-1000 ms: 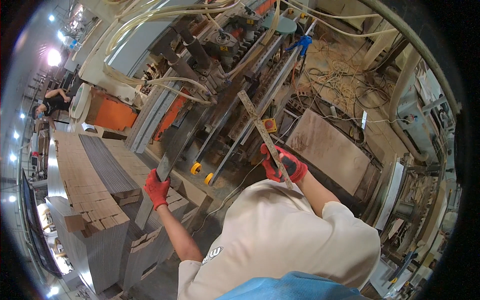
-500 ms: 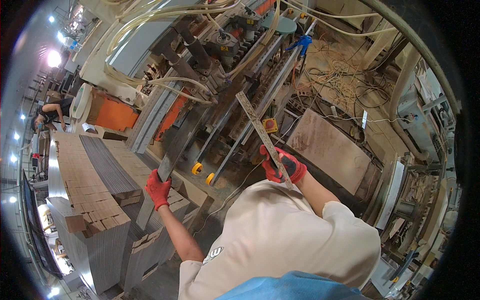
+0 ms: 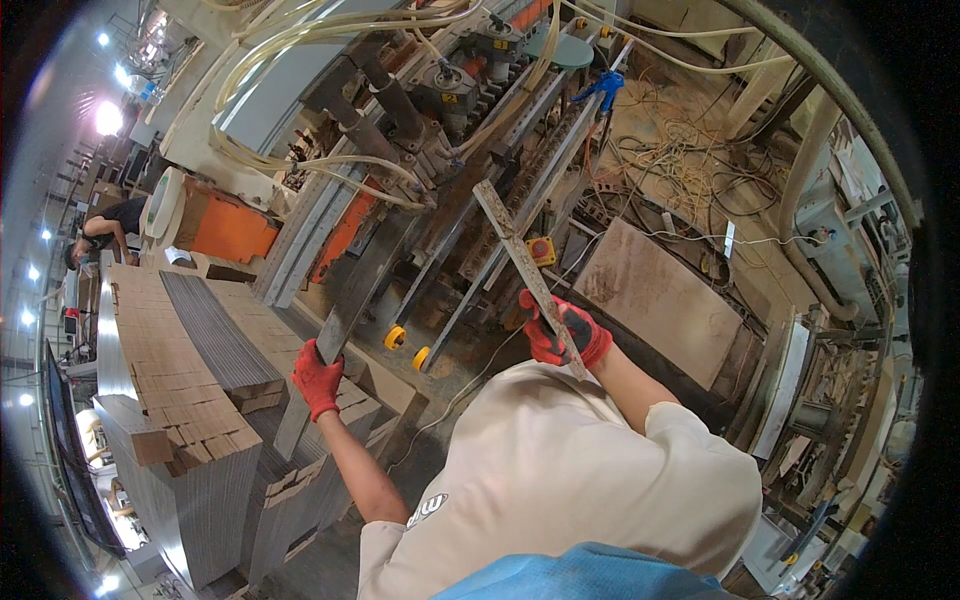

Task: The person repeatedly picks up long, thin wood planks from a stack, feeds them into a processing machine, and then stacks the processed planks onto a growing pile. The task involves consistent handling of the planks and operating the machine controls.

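Note:
My left hand (image 3: 317, 380), in a red glove, is closed around a long, flat grey strip (image 3: 352, 305). This strip slants from beside the stacked boards up toward the machine. In a red and black glove, my right hand (image 3: 566, 332) grips a narrower strip (image 3: 512, 245) with a mottled, worn surface, tilted up and to the left in front of my body. Just left of my left hand is a tall stack of thin grey boards (image 3: 215, 500) with brown cardboard-like pieces (image 3: 165, 330) along its top.
Ahead stands a machine with metal rails (image 3: 480, 275) ending in yellow round caps (image 3: 420, 357). Pale hoses (image 3: 290, 50) loop above it. A blue air gun (image 3: 605, 88) hangs near tangled cables (image 3: 700, 160). A brown panel (image 3: 655, 300) lies to the right. Another person (image 3: 115, 225) bends at far left.
The strip in my right hand has turned slightly, showing a lighter face. My left hand stays in place on its strip. The other person has shifted a little.

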The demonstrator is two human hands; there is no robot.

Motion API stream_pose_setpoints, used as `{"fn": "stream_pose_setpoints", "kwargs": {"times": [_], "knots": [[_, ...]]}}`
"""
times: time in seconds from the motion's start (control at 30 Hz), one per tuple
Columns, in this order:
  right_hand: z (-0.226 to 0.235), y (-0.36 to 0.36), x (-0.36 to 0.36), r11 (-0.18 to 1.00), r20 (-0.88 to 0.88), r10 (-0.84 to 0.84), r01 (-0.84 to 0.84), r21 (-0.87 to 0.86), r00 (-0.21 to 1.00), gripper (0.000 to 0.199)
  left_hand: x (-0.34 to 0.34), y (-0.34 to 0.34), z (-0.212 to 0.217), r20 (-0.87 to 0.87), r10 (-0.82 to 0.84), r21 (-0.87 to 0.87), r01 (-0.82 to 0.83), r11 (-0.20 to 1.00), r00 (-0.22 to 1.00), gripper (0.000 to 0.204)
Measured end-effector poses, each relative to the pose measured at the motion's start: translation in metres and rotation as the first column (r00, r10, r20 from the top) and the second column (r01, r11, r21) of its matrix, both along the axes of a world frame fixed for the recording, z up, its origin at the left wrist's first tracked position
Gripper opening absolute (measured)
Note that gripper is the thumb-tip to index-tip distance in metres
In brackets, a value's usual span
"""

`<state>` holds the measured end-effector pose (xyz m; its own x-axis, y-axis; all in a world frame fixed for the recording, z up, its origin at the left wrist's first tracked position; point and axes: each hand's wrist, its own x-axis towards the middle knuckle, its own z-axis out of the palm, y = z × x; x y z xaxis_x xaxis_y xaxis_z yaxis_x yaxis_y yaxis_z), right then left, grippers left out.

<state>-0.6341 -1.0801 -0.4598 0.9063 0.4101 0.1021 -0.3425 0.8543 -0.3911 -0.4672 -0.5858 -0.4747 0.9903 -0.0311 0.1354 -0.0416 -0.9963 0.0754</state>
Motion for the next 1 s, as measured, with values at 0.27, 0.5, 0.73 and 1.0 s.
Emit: {"fn": "stream_pose_setpoints", "kwargs": {"times": [0.27, 0.5, 0.73, 1.0], "knots": [[0.001, 0.002, 0.002, 0.999, 0.011, 0.018, -0.018, 0.051, 1.000, 0.067, 0.000, 0.002, -0.001, 0.009, -0.014, -0.019, 0.014, 1.000, 1.000, 0.061], [0.008, 0.002, 0.003, 0.999, 0.002, 0.005, -0.005, 0.035, 1.000, 0.056, 0.001, 0.001, 0.000, -0.018, 0.000, -0.050, -0.001, 0.999, 1.000, 0.060], [0.021, 0.000, 0.006, 0.999, -0.009, 0.014, -0.014, -0.033, 1.000, 0.056, 0.000, 0.001, -0.001, 0.009, -0.007, -0.043, 0.008, 0.999, 1.000, 0.059], [0.013, 0.003, 0.008, 0.980, -0.025, -0.016, 0.010, -0.199, 1.000, 0.071, -0.001, 0.000, 0.000, 0.007, -0.012, -0.016, 0.012, 1.000, 1.000, 0.058]]}}
